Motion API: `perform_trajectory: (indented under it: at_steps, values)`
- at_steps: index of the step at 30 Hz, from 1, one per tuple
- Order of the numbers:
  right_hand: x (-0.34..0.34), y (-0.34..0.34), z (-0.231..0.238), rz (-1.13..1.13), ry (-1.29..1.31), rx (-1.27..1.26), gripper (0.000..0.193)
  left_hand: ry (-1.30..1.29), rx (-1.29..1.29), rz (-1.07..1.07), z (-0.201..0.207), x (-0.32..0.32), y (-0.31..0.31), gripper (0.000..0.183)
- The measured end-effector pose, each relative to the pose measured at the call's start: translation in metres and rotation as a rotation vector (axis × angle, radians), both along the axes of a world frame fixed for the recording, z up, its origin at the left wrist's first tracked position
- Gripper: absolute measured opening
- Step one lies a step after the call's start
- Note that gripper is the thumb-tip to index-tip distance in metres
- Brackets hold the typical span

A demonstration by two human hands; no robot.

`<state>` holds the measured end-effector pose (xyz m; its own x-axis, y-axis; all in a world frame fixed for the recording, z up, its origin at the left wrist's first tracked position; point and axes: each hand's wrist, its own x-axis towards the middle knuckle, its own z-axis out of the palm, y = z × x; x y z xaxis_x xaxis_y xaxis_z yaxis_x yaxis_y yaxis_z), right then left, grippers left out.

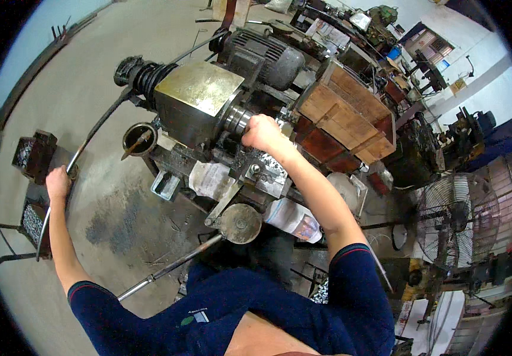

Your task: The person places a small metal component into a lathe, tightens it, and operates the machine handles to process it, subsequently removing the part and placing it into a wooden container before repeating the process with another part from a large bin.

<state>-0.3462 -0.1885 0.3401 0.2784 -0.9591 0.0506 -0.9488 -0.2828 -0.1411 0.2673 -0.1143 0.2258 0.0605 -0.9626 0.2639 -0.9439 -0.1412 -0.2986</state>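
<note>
My left hand (58,181) is wrapped round a long, curved-looking metal lever (94,132) that reaches to the far left end of a small lathe. The lathe's headstock (199,89) is a dark block with a worn, brass-coloured top cover. On its right side, my right hand (262,132) is closed against the front of the round steel spindle nose (236,118). Whatever its fingers hold is hidden behind them. Below sits the slide (265,178), strewn with metal chips. A greyish cloth (211,180) lies beside the slide.
Behind the headstock stands a ribbed motor (262,53); right of it, a wooden box (342,113). A round pot (124,140) holds a brush (140,141). Metal bins (43,155) with small parts stand far left. A round plate (240,224) is nearest me; a fan (459,216) stands right.
</note>
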Motion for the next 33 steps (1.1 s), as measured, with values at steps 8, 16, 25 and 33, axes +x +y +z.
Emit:
perform_trajectory:
  at_steps: [8, 16, 25, 33]
  values:
    - [-0.054, 0.079, 0.038, 0.256, -0.271, -0.419, 0.032, 0.855, -0.502, -0.333, -0.003, -0.135, 0.002, 0.031]
    - [-0.213, 0.228, 0.007, -0.304, -0.274, -0.197, 0.033, 0.521, 0.495, -0.218, -0.176, -0.257, -0.027, 0.042]
    - [-0.386, 0.392, -0.083, -1.223, 0.159, 0.288, 0.038, 0.176, 0.48, -0.347, -0.139, -0.244, -0.055, 0.025]
    - [-0.33, 0.483, -0.131, -1.214, 0.227, 0.355, 0.03, 0.619, 0.559, -0.018, -0.144, -0.177, 0.005, 0.034]
